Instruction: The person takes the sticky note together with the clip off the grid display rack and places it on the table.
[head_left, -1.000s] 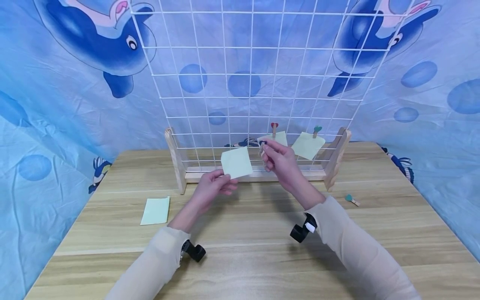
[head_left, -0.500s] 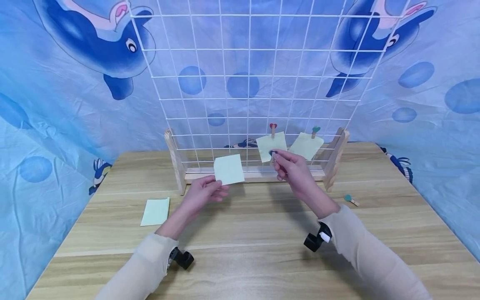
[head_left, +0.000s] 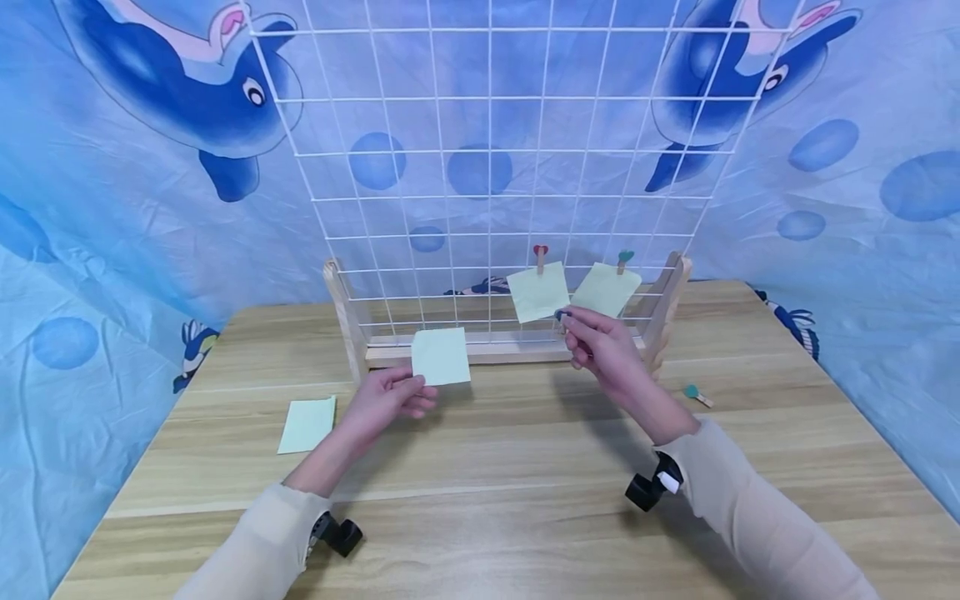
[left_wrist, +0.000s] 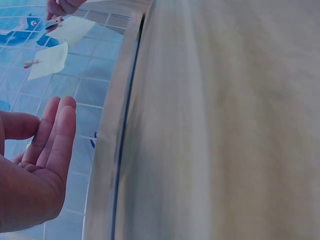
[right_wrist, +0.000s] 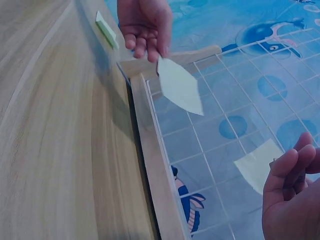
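My left hand [head_left: 390, 396] pinches a pale green sticky note [head_left: 441, 357] by its lower left corner, in front of the wire grid [head_left: 490, 197]. Between thumb and index finger, my right hand [head_left: 603, 346] holds a small clothespin [head_left: 561, 315] with a dark blue top, most of it hidden by the fingers. Just behind that hand, one note [head_left: 538, 293] hangs from the grid under a red-heart clothespin [head_left: 540, 260]. Beside it a second note [head_left: 606, 288] hangs tilted under a green-heart clothespin [head_left: 623, 261].
On the table at left lies a pad of pale green notes [head_left: 307, 426]. A loose clothespin with a green top [head_left: 697, 396] lies on the right. Wooden feet [head_left: 348, 321] and a wooden bar [head_left: 480, 354] carry the grid, and a blue dolphin-print cloth [head_left: 67, 250] hangs behind.
My left hand has moved left and down with the note. The right hand has drawn right and down with its clothespin, uncovering the note under the red heart.
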